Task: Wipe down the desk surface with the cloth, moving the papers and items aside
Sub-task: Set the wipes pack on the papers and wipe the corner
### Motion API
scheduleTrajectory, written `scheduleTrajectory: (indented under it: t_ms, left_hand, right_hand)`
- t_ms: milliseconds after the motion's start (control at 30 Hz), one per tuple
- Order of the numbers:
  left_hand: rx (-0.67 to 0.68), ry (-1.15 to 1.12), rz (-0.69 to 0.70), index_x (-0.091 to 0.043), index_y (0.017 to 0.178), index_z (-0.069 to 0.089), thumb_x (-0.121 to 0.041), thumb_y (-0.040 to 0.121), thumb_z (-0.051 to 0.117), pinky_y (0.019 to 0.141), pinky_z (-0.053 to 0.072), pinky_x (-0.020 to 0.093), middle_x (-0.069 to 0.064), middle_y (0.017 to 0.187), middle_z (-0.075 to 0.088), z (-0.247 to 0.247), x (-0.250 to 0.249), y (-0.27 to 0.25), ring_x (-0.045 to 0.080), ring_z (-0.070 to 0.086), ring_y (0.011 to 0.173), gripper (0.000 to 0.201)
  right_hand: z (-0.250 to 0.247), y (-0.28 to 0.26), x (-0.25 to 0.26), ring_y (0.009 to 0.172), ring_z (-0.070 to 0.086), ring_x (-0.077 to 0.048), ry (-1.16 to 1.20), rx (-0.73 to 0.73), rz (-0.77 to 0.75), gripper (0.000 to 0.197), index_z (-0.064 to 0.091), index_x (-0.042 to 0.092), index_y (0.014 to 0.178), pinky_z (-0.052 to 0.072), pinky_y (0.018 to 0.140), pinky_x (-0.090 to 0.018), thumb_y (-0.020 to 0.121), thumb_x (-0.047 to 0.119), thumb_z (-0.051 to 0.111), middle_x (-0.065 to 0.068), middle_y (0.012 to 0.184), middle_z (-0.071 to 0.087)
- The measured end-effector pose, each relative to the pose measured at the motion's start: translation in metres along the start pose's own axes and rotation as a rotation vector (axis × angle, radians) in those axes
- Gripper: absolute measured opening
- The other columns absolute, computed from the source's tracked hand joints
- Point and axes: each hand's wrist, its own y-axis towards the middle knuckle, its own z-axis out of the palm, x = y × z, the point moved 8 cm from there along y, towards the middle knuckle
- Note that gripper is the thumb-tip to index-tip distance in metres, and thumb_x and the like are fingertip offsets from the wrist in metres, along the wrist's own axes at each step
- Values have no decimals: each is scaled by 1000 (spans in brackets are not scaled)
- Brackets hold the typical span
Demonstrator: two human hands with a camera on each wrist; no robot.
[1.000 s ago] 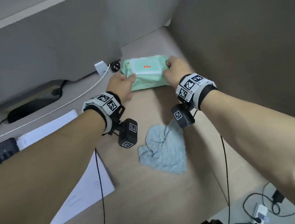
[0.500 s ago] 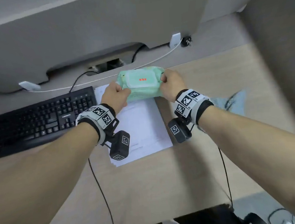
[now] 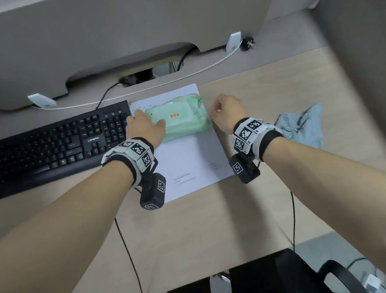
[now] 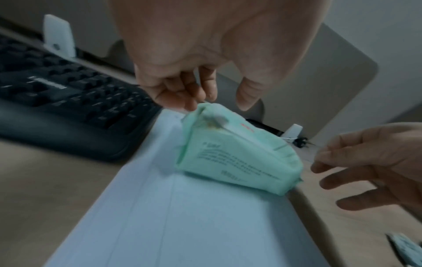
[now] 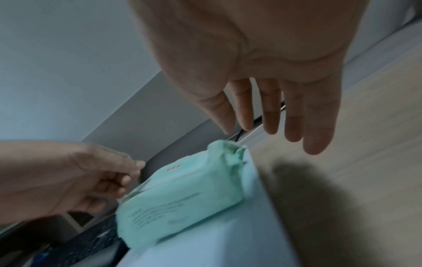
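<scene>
A green wipes pack (image 3: pixel 180 120) lies on the upper end of the white papers (image 3: pixel 188 163), just right of the black keyboard (image 3: pixel 47 149). My left hand (image 3: pixel 148 124) hovers at the pack's left end with loosely curled fingers (image 4: pixel 182 97) gripping nothing. My right hand (image 3: pixel 217 111) is a little off the pack's right end, and its fingers (image 5: pixel 294 115) are straight and apart from the pack (image 5: pixel 182 189). The light blue cloth (image 3: pixel 302 125) lies crumpled on the wooden desk (image 3: pixel 217 226), to the right of my right wrist.
A grey partition with a cable cut-out (image 3: pixel 139 74) runs along the desk's back, with a white cable (image 3: pixel 181 79) lying before it. A grey side panel (image 3: pixel 366 61) closes the right. A dark chair (image 3: pixel 269 280) stands below the front edge.
Both hands carried the wipes pack left from the desk's right corner, set it on the papers and let go. The cloth now lies to my right.
</scene>
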Motion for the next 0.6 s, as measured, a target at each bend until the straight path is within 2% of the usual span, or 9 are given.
scheduleTrajectory:
  t_ms: [33, 100, 167, 267, 400, 467, 600]
  left_hand:
    - [-35, -6, 29, -8, 113, 52, -40, 88, 59, 93, 47, 42, 14, 122, 47, -3, -11, -1, 32, 55, 106, 42]
    - [-68, 4, 137, -9, 108, 52, -38, 89, 59, 94, 44, 41, 12, 121, 47, 0, -42, -7, 33, 52, 109, 36]
    - [-48, 52, 260, -10, 107, 54, -36, 89, 59, 94, 42, 41, 13, 120, 49, 14, -76, -17, 33, 48, 112, 32]
    - [20, 177, 416, -11, 113, 55, -33, 89, 57, 93, 41, 43, 13, 124, 49, 47, -123, -32, 34, 44, 118, 32]
    - [103, 344, 563, -10, 122, 52, -33, 88, 56, 97, 40, 43, 13, 131, 49, 88, -164, -39, 34, 43, 122, 41]
    - [124, 398, 583, -10, 127, 51, -36, 88, 55, 100, 40, 43, 13, 134, 50, 104, -178, -34, 34, 44, 124, 46]
    - [136, 476, 533, -11, 133, 47, -38, 90, 54, 99, 39, 44, 11, 140, 46, 123, -198, -13, 33, 42, 128, 51]
  right_hand:
    - [-11, -2, -11, 96, 58, -35, -41, -17, 25, 11, 60, 10, 96, 43, 76, -30, 88, 14, 53, -15, 108, 61]
    - [-32, -11, -39, 103, 55, -36, -152, -29, 103, 22, 57, 9, 107, 46, 83, -35, 88, 19, 54, -15, 116, 53]
    - [-48, -24, -71, 115, 49, -37, -307, 5, 203, 35, 52, 11, 118, 47, 90, -43, 88, 27, 57, -14, 124, 47]
    - [-66, -43, -117, 129, 39, -34, -481, 87, 358, 56, 46, 17, 130, 45, 92, -48, 84, 42, 63, -10, 134, 40]
    - [-61, -59, -158, 130, 42, -34, -585, 276, 394, 68, 43, 15, 137, 34, 110, -46, 83, 57, 49, -15, 138, 41]
    - [-57, -56, -164, 126, 46, -34, -594, 295, 353, 62, 44, 14, 137, 35, 108, -45, 87, 52, 49, -15, 137, 41]
    - [-60, -31, -168, 123, 45, -35, -555, 213, 276, 46, 48, 12, 135, 44, 95, -41, 92, 27, 55, -11, 135, 41]
